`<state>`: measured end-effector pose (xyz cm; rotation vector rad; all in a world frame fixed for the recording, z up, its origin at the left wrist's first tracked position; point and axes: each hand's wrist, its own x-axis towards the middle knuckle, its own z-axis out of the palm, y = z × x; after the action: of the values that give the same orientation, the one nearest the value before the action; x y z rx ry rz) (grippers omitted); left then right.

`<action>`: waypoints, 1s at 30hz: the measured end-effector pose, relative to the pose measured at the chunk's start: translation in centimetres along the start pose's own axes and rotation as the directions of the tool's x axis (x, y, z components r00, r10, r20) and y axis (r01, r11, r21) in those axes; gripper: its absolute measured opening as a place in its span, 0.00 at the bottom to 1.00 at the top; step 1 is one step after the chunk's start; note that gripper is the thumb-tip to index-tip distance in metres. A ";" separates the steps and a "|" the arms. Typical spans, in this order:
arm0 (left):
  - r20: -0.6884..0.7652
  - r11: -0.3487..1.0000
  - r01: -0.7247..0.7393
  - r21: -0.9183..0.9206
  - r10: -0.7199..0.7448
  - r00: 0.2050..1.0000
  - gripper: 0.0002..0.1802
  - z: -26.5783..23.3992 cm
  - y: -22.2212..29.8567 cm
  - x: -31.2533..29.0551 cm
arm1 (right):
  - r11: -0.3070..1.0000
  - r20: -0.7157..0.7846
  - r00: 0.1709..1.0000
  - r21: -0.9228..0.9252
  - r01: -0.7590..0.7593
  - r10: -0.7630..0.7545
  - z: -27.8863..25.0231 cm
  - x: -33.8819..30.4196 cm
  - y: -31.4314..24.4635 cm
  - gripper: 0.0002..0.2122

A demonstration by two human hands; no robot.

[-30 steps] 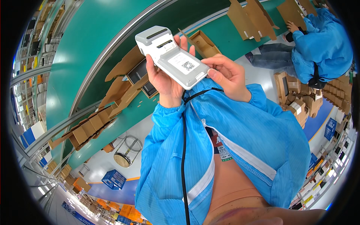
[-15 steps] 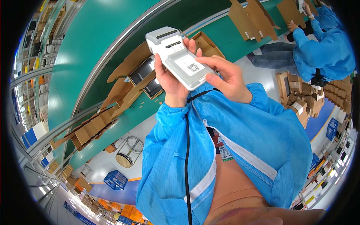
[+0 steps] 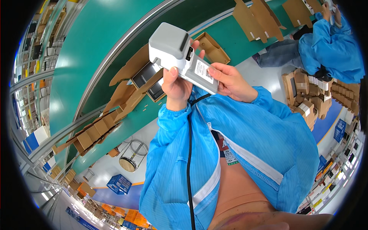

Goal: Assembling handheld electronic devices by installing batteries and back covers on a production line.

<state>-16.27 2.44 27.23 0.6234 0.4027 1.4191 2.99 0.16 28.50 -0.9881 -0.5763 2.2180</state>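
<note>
Between my two hands is a white and grey handheld payment terminal (image 3: 168, 46), tilted above the green bench. Its thick grey end points away from me, and a white label (image 3: 203, 71) with a square code lies along its narrower part. My left hand (image 3: 178, 88) grips it from the left, thumb at its edge and fingertips showing past the far side. With thumb and fingers, my right hand (image 3: 234, 82) holds the narrow end beside the label. Left of the terminal, dark-screened devices (image 3: 145, 76) sit in open cardboard boxes.
A shallow cardboard tray (image 3: 212, 48) lies on the green bench (image 3: 96, 46) beyond my hands. Folded cardboard (image 3: 257, 19) stands farther right, near a co-worker in blue (image 3: 331, 48). Below the bench are a round stool (image 3: 127, 164) and a blue crate (image 3: 119, 184).
The terminal has been tipped, so its thick grey end now faces up and its label is seen at a slant. My right hand has shifted its hold. The co-worker's arms have moved.
</note>
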 end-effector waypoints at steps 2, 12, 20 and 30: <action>-0.017 1.000 0.004 -0.018 -0.004 1.000 0.48 0.0 0.0 -0.2 | 1.000 0.004 1.000 0.023 0.017 -0.017 0.1 -0.1 0.0 0.16; -0.049 0.996 -0.008 -0.092 0.003 0.999 0.45 -0.2 -0.3 0.1 | 0.999 0.070 0.997 0.032 0.040 -0.043 -0.1 -0.1 0.1 0.14; -0.149 0.997 -0.033 -0.063 0.023 0.989 0.45 0.3 0.0 0.4 | 0.659 0.019 0.793 -0.545 0.519 -0.609 -0.5 0.2 1.5 0.23; -0.159 0.999 -0.040 0.017 0.042 0.986 0.44 0.7 0.0 0.1 | 0.294 0.300 0.699 -0.749 0.594 -0.649 0.0 -0.9 -0.1 0.29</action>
<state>-15.82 2.39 27.79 0.5334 0.5291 1.5117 3.48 -0.38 28.93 -0.9685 -1.7354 1.1144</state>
